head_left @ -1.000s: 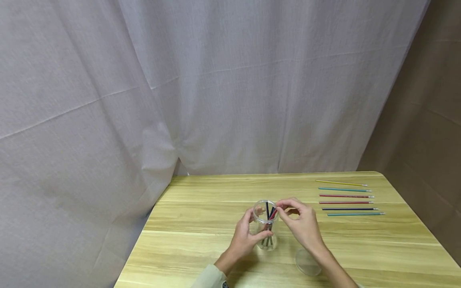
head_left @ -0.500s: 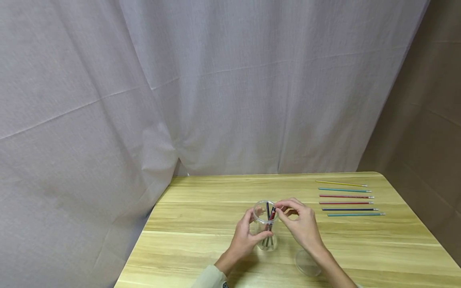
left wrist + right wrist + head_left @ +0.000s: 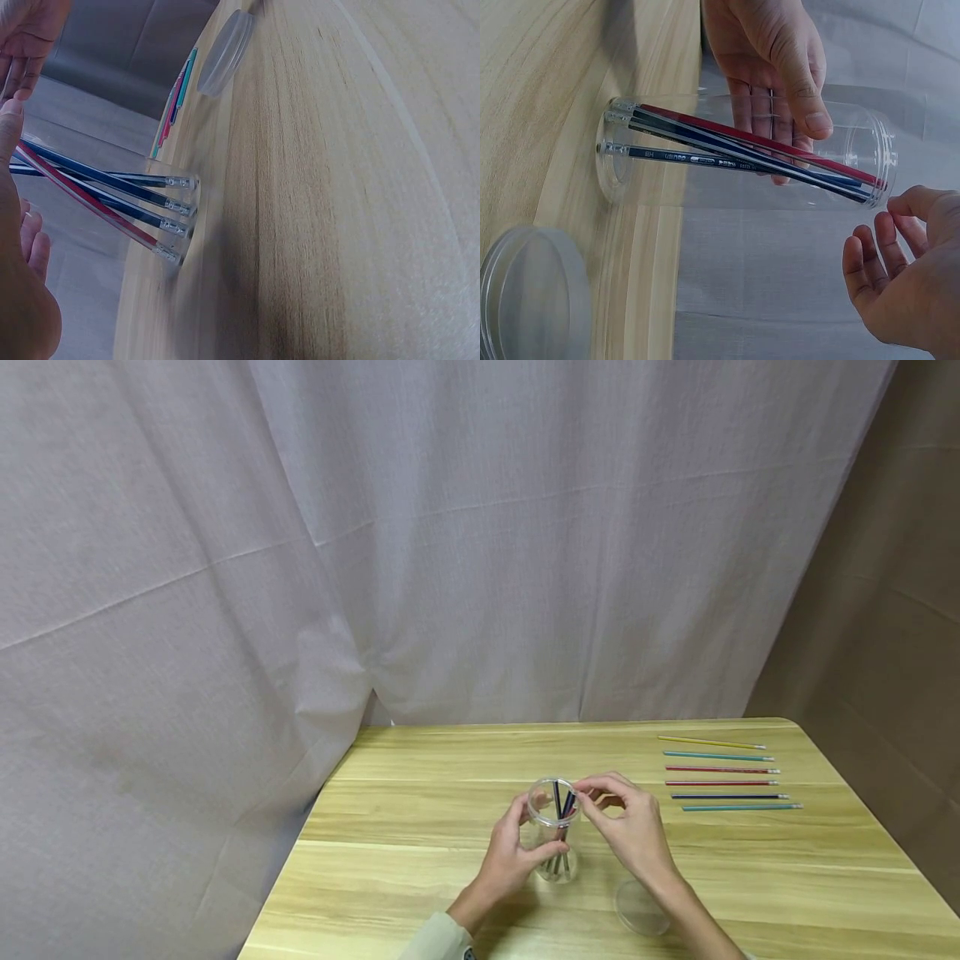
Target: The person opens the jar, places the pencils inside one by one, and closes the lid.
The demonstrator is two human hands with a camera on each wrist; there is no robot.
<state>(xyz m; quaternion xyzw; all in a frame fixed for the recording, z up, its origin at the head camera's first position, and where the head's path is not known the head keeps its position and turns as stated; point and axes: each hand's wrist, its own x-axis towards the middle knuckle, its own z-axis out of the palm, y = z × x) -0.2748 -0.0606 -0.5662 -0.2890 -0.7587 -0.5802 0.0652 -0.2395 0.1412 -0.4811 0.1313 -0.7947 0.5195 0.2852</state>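
Observation:
My left hand [image 3: 510, 852] grips a clear plastic jar [image 3: 780, 196] standing upright on the table, thumb across its near side. Inside lean several dark blue pencils [image 3: 671, 156], eraser ends down at the jar's bottom. Among them slants a red pencil [image 3: 765, 142], also eraser down, its upper end just inside the rim in the right wrist view. At the rim's right side is my right hand [image 3: 630, 827]; its thumb and forefinger tips are close to the red pencil's end, with no pencil seen between them. The other fingers [image 3: 855, 259] are loosely bent.
A round clear lid [image 3: 640, 908] lies on the table, partly behind the right forearm. To the right several pencils lie in a row, among them a yellow pencil [image 3: 708, 742] and a dark blue pencil [image 3: 727, 796]. A grey curtain [image 3: 480, 568] hangs behind the table.
The red pencil, which reached up to my right fingertips, has sunk lower into the jar and away from them. Both hands and the jar have stayed almost in place.

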